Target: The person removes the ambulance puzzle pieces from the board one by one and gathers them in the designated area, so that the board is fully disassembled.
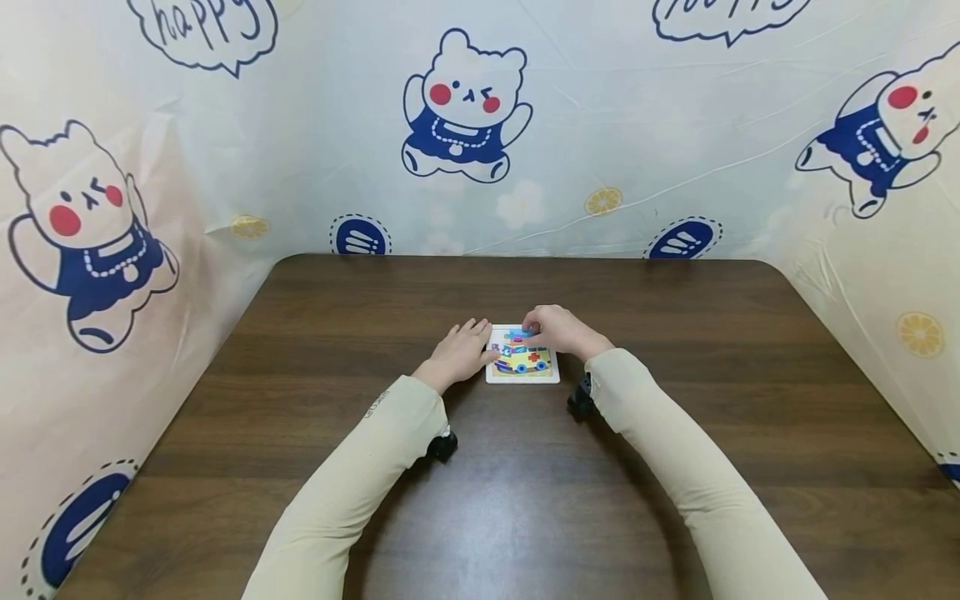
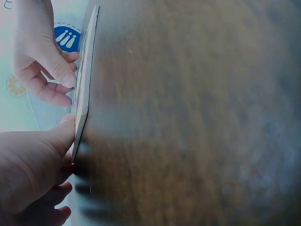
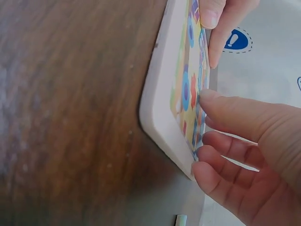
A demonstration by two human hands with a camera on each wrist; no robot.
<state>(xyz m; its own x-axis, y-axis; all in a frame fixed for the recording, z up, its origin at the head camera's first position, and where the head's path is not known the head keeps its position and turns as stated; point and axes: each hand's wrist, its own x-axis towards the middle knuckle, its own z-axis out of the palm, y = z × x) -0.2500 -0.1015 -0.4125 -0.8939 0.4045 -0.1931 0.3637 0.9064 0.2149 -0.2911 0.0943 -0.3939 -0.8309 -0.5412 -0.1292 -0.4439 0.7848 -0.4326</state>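
Observation:
A flat picture puzzle [image 1: 522, 377] with a white border and a yellow ambulance lies on the table. My left hand [image 1: 463, 353] rests at its left side, fingers stretched out, thumb on the border. In the left wrist view that thumb [image 2: 66, 132] touches the board's edge. Over the upper right part of the picture, my right hand [image 1: 558, 331] bends its fingers and pinches a small blue puzzle piece [image 1: 527, 332] between thumb and forefinger. Its outline is mostly hidden by the fingers. In the right wrist view the right thumb [image 3: 214, 101] is against the picture, the other fingers curled near the border.
The dark wooden table [image 1: 495, 517] extends all around the puzzle. A small pale piece [image 3: 180, 220] lies past the board in the right wrist view. Printed cloth [image 1: 570, 125] hangs behind the table and at both sides. Black wrist cameras [image 1: 442, 446] sit under the cuffs.

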